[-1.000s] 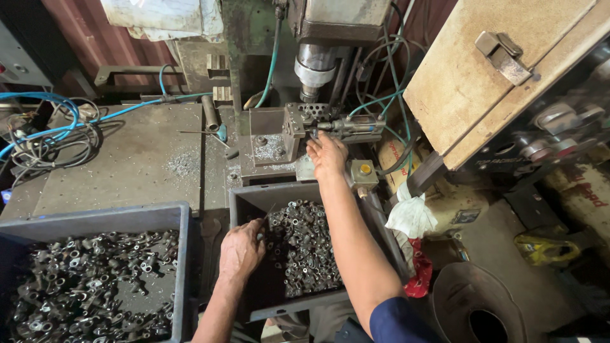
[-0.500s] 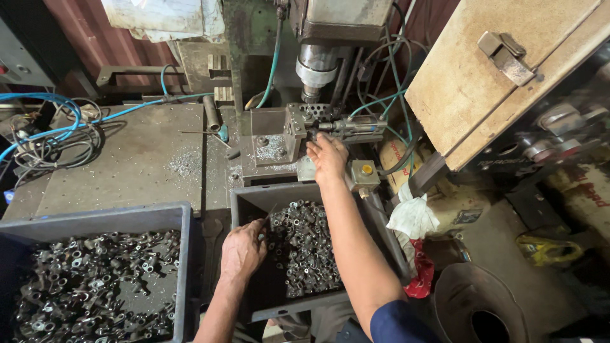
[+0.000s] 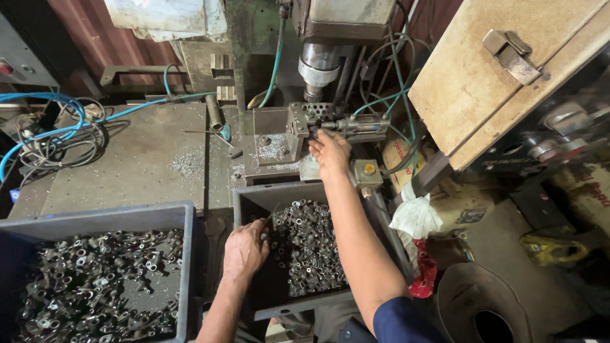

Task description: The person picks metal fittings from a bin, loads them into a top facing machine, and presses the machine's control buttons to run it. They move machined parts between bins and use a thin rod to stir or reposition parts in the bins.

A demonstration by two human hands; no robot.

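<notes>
My right hand (image 3: 330,154) reaches up to the metal fixture (image 3: 311,122) under the drill spindle (image 3: 316,65), fingers curled against the clamp; whether it holds a part is hidden. My left hand (image 3: 245,249) rests inside the dark bin (image 3: 249,202) in front of the machine, fingers closed among the small metal ring parts (image 3: 310,244) heaped there, with a thin tool sticking up near the fingers. What the fingers grip is hidden.
A second grey bin (image 3: 188,254) at the left holds several dark metal pieces. Blue hoses and cables (image 3: 51,130) lie on the steel bench (image 3: 127,165) with metal chips. A wooden box (image 3: 489,76), white rag (image 3: 416,216) and a dark bucket (image 3: 476,305) stand right.
My left hand has shifted slightly in the bin of ring parts. My right hand stays at the fixture under the spindle.
</notes>
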